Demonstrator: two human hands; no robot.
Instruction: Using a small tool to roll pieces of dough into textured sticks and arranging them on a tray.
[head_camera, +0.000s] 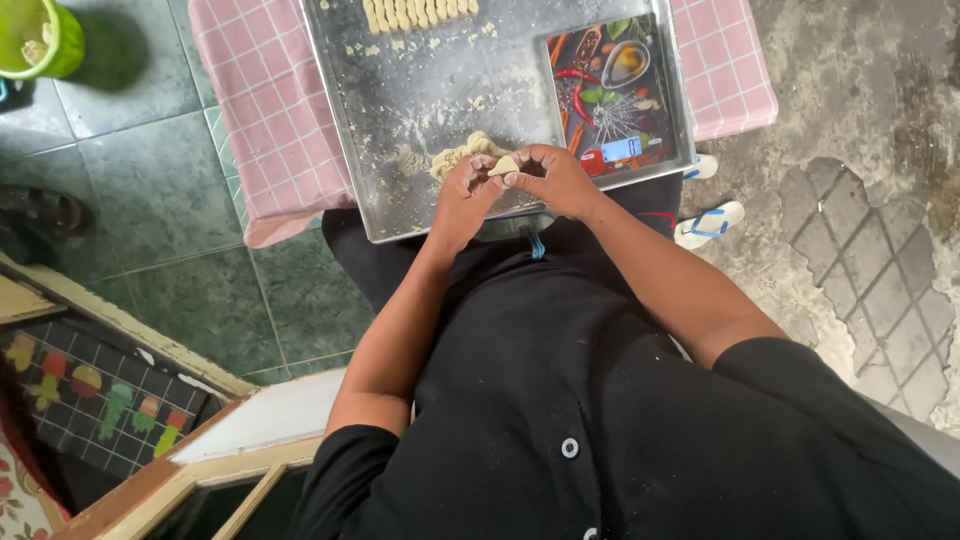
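At the upper left of the frame a green cup (40, 38) stands on the tiled floor (150, 180), well apart from the work and out of the way of the arms. Right of it, a pink checked cloth (265, 110) covers a low table, and a metal tray (420, 90) lies on it, pulled close to the person's lap so both hands reach it without stretching. Along the tray's top edge sits a row of shaped dough pieces (418, 13), kept far from the lump of dough (458, 155) near the bottom edge, which lies just beside the hands for easy pinching. The left hand (462, 192) and right hand (556, 178) meet over the tray's near edge, fingers curled in narrowly around a small dough piece (504, 165) pinched between them; how firmly each grips is hard to tell from above. At the tray's right, a kitchen scale (612, 95) with a picture of spices rests within reach. Sandals (708, 222) lie on the concrete further right.
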